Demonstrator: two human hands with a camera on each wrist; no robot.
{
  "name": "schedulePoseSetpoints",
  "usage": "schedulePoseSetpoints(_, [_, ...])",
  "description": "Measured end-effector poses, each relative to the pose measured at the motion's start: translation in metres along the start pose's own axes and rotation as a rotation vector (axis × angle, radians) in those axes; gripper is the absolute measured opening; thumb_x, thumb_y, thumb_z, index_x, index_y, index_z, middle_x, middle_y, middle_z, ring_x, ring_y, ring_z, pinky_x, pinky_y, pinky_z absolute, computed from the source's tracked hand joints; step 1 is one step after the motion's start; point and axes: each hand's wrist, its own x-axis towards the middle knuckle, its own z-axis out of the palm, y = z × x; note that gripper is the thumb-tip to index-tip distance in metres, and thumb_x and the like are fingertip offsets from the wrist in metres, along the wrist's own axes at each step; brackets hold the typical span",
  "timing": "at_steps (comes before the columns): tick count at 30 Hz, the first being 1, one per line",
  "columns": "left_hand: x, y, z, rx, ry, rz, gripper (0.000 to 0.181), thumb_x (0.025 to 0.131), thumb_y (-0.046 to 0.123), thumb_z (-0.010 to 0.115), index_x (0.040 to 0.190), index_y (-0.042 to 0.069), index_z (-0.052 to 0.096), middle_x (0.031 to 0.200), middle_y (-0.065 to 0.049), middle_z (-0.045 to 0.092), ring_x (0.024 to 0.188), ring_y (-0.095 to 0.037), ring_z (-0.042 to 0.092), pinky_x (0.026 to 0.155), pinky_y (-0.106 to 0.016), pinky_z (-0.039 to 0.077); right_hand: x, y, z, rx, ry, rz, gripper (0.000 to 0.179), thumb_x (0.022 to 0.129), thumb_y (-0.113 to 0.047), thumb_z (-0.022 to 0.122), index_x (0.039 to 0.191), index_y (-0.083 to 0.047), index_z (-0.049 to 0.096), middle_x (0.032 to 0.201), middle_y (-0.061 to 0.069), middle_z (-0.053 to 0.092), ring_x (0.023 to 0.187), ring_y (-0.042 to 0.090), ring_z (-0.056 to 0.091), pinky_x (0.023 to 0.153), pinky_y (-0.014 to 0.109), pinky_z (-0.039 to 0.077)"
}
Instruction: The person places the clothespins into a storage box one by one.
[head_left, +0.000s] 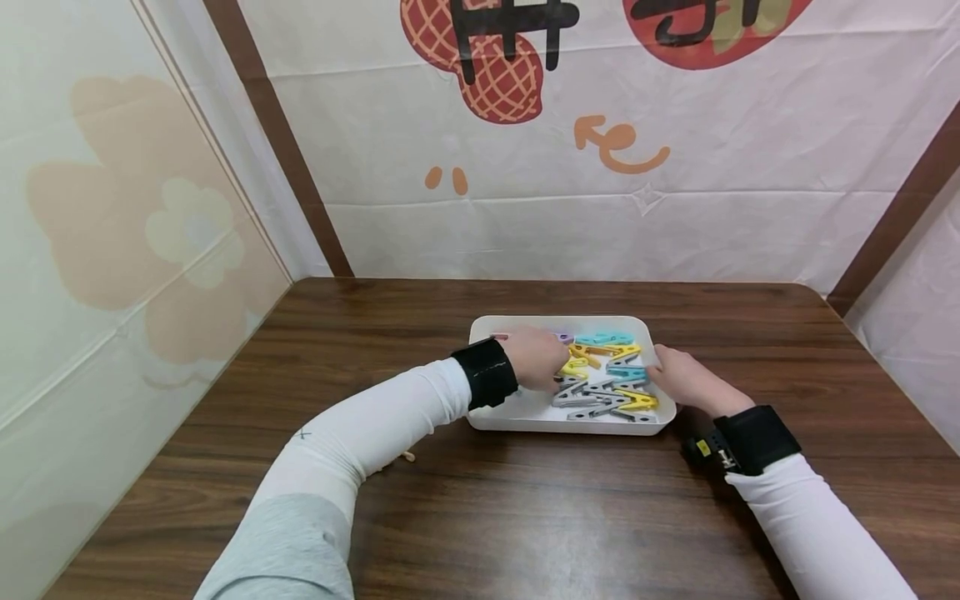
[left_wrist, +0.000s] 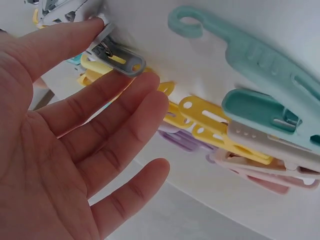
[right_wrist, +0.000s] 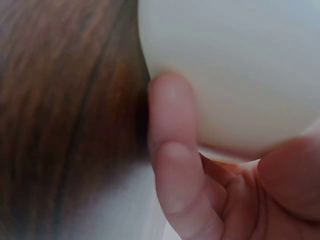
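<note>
My left hand (head_left: 536, 358) reaches into the left part of a white tray (head_left: 525, 423) that holds several plastic clothespins. In the left wrist view, its thumb and fingertips pinch a grey clothespin (left_wrist: 120, 59). A teal clothespin (left_wrist: 265, 65) with a hook lies beside yellow clothespins (left_wrist: 202, 111) and a pink clothespin (left_wrist: 270, 182). At the tray's right end, my right hand (head_left: 690, 379) grips the wall, fingers against its outer face in the right wrist view. Grey clothespins (head_left: 592, 398) and a yellow clothespin (head_left: 637, 401) lie in the tray's front right part.
The tray stands on a dark brown wooden table (head_left: 525, 517). A small beige item (head_left: 408, 456) lies beside my left sleeve. Behind the table hangs a white printed cloth (head_left: 525, 233), and another cloth (head_left: 112, 333) borders the left side.
</note>
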Motion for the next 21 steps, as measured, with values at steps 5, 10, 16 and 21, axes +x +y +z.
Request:
schedulePoseSetpoints(5, [-0.001,0.000,0.003,-0.019,0.011,-0.008,0.021,0.089,0.036,0.068,0.090,0.016,0.061,0.081,0.004,0.057,0.074,-0.014,0.050,0.060,-0.027,0.037,0.000,0.001,0.001,0.007,0.003,-0.004,0.053,0.103,-0.013,0.042,0.140,0.019,0.023,0.127,0.036,0.045,0.097,0.034,0.054,0.068,0.035,0.047])
schedulePoseSetpoints(10, [-0.010,-0.004,0.000,-0.063,0.034,0.007,0.022,0.088,0.036,0.069,0.092,0.015,0.062,0.080,0.004,0.057,0.071,-0.013,0.049,0.059,-0.026,0.036,0.000,0.002,0.002,0.006,0.006,-0.014,0.052,0.103,-0.013,0.042,0.140,0.019,0.024,0.126,0.036,0.046,0.097,0.034,0.054,0.069,0.035,0.047])
schedulePoseSetpoints(16, [-0.030,-0.017,-0.001,-0.095,0.119,0.027,0.027,0.091,0.040,0.064,0.100,0.015,0.065,0.083,0.005,0.059,0.070,-0.011,0.050,0.059,-0.025,0.038,0.000,0.001,0.002,0.000,0.005,-0.010,0.052,0.103,-0.013,0.042,0.140,0.019,0.023,0.127,0.036,0.045,0.098,0.035,0.053,0.071,0.037,0.047])
schedulePoseSetpoints(21, [-0.058,-0.027,-0.005,-0.136,0.205,0.018,0.030,0.091,0.040,0.065,0.105,0.014,0.067,0.089,0.006,0.063,0.075,-0.009,0.055,0.063,-0.027,0.044,0.001,0.001,0.002,-0.005,0.007,-0.004,0.052,0.103,-0.013,0.042,0.139,0.019,0.024,0.127,0.036,0.045,0.099,0.035,0.053,0.075,0.039,0.046])
